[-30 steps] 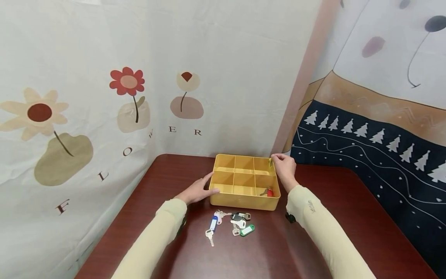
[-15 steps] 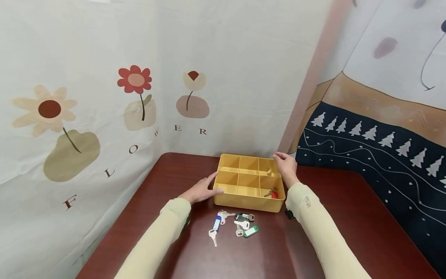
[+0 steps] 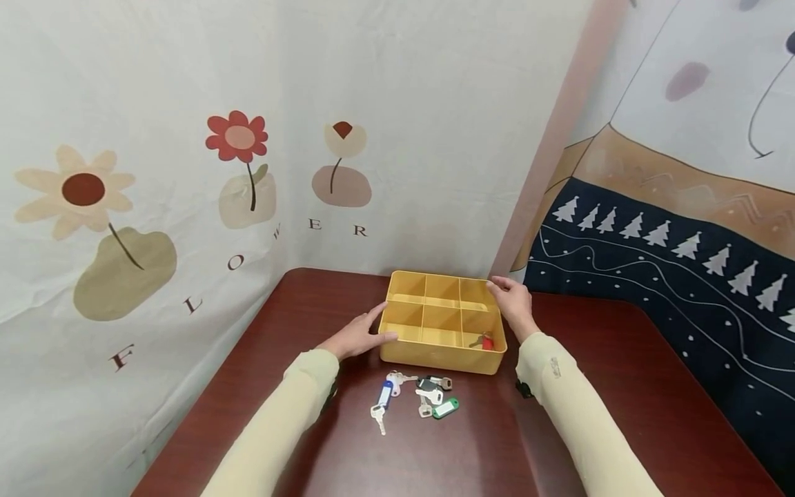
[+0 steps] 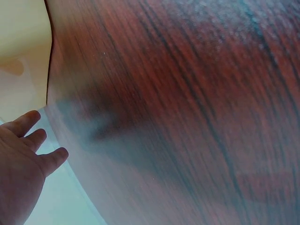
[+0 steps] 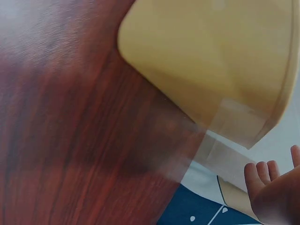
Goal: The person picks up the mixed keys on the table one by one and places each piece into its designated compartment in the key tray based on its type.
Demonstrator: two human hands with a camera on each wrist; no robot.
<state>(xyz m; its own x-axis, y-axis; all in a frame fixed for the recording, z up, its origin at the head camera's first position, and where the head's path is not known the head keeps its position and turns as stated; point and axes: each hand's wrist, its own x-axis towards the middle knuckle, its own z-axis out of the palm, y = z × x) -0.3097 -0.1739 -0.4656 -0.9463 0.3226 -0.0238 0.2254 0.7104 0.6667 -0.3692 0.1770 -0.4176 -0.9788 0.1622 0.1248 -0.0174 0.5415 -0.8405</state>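
A yellow box [image 3: 413, 353] with several compartments stands on the table. My left hand [image 3: 355, 336] rests against its left side, thumb over the front rim and fingers straight. At the back right corner is my right hand [image 3: 513, 304], its fingertips by the rim and nothing visible in them; the right wrist view shows its fingers [image 5: 262, 173] loosely extended beside the box wall. In the front right compartment lies a key with a red tag [image 3: 488, 342]. What lies in the back right compartment is hard to make out.
In front of the box lie keys with a blue tag [image 3: 385, 394], a green tag [image 3: 446, 408], a black tag [image 3: 427, 384] and a pale pink tag [image 3: 394, 384]. The dark red table [image 3: 435, 455] meets patterned cloth hangings [image 3: 428, 138] behind.
A second ago my right hand pinched something yellow-green over the back right compartment. Half a second ago a small key-like thing showed below the fingers, inside that compartment. The left hand stays put.
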